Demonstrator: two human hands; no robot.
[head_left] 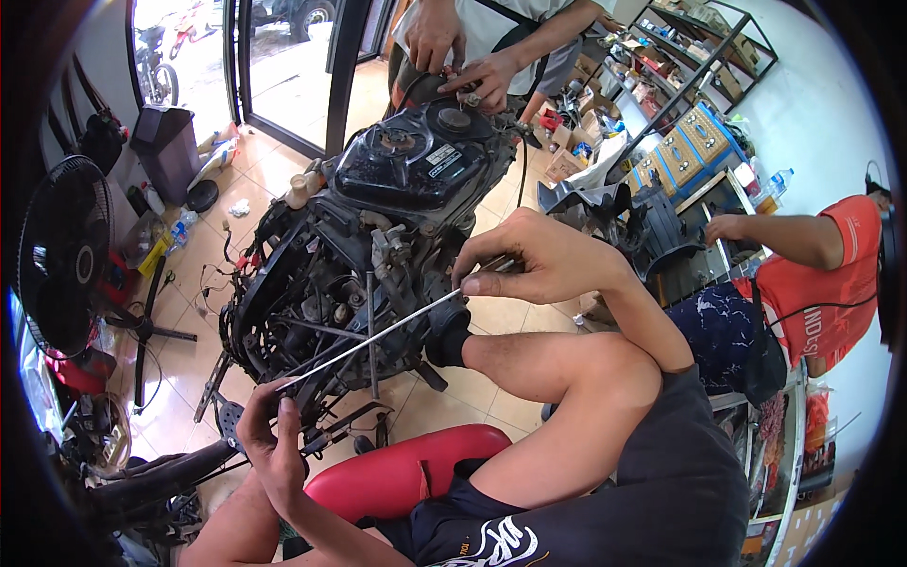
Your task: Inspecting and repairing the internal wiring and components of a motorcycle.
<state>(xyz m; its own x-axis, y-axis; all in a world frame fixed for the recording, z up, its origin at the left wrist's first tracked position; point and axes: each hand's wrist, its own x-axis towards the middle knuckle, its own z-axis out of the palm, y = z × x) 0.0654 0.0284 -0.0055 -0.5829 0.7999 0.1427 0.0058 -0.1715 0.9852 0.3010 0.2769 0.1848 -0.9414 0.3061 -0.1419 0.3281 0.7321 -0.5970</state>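
Note:
A long, thin white strip [378, 334] runs straight from one hand to the other, in front of a partly stripped motorcycle [331, 274]. I cannot make out whether it is a cable tie, a cord or a rod. My right hand [543, 255], higher up beside the engine, pinches its upper end between thumb and fingers. Lower down, my left hand [272, 430] grips the other end near its thumb and curled fingers. Black frame tubes and loose wiring show behind the strip. The black fuel tank [402, 165] sits at the far end of the bike.
Across the bike, another person's hands [472, 76] work near the tank. A person in a red shirt [812, 265] sits at right beside shelving. A black fan [71, 250] and a bin [165, 151] stand at left. A red seat [406, 468] lies below my knee.

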